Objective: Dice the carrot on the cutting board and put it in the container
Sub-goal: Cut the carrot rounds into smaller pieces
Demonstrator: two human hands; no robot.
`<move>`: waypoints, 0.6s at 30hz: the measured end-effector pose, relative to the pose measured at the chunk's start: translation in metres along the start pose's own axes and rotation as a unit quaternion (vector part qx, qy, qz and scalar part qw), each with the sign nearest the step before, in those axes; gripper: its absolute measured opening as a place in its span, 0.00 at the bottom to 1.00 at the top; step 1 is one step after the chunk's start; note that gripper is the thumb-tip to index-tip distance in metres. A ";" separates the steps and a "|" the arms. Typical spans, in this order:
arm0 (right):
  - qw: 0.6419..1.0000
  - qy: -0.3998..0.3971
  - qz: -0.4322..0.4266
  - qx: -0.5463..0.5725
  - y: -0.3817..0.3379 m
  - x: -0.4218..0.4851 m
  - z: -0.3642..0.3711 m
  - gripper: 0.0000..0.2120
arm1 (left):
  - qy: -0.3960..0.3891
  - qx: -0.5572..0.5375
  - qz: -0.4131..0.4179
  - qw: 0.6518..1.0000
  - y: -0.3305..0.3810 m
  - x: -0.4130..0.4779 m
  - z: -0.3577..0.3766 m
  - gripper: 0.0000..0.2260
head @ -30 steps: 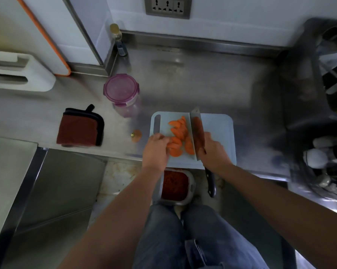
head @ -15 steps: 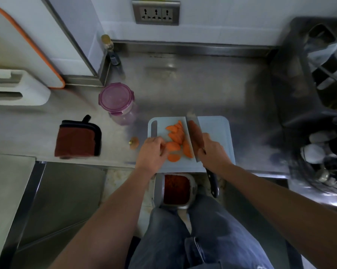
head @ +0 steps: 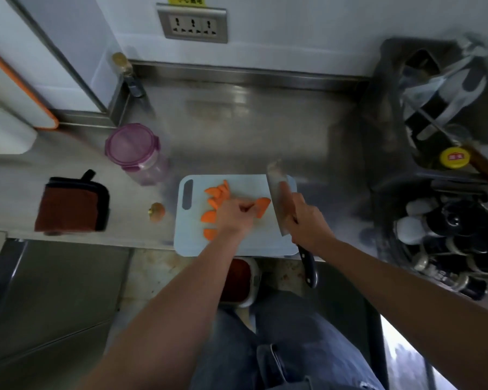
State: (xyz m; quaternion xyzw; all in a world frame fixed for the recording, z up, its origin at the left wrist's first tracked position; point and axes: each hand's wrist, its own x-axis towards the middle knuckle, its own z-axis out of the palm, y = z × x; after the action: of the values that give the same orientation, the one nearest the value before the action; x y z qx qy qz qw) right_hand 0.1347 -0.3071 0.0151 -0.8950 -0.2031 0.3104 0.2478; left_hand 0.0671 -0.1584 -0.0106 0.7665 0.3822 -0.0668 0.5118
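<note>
The left hand (head: 234,213) is curled over the middle of the board (head: 237,246), its fingertips pinching a couple of carrot slices (head: 262,206) that stick out on its right side. Just beyond them is the right hand (head: 307,222), wrapped tight round the knife (head: 278,190) where blade meets handle. The broad blade stands on edge and runs away from the hand toward the board's far rim, while the black handle pokes back past the near edge of the table (head: 251,130).

To the left of the left hand, and partly under it, lie the loose slices (head: 217,192) — half-rounds fanned along the board from far to near.

Farther left, off the board, a carrot stub (head: 156,211) sits on the steel, and past that a dark red cloth (head: 71,204). The container (head: 130,144), purple lid on, stands left of the hands and farther back. Below the left wrist, under the table's edge, there's a white tub (head: 252,280) with something red in it. Well to the right of the right hand stands a dark rack (head: 392,108) crowded with bottles.
</note>
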 end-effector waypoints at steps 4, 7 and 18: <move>1.000 0.011 0.008 -0.013 0.018 -0.003 -0.004 0.15 | 0.002 0.015 -0.052 0.999 0.003 0.008 0.033 0.14; 1.000 0.005 0.007 -0.028 0.027 -0.002 0.000 0.13 | 0.026 0.061 -0.063 0.996 -0.002 0.008 0.042 0.13; 0.996 -0.012 -0.034 -0.083 0.020 0.006 0.016 0.14 | 0.044 0.097 -0.085 0.991 -0.007 0.011 0.047 0.13</move>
State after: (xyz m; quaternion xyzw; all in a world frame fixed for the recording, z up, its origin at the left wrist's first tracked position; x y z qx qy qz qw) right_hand 0.1331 -0.3146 -0.0099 -0.9013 -0.2613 0.2944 0.1809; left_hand 0.0841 -0.1904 -0.0430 0.7794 0.4595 -0.1128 0.4107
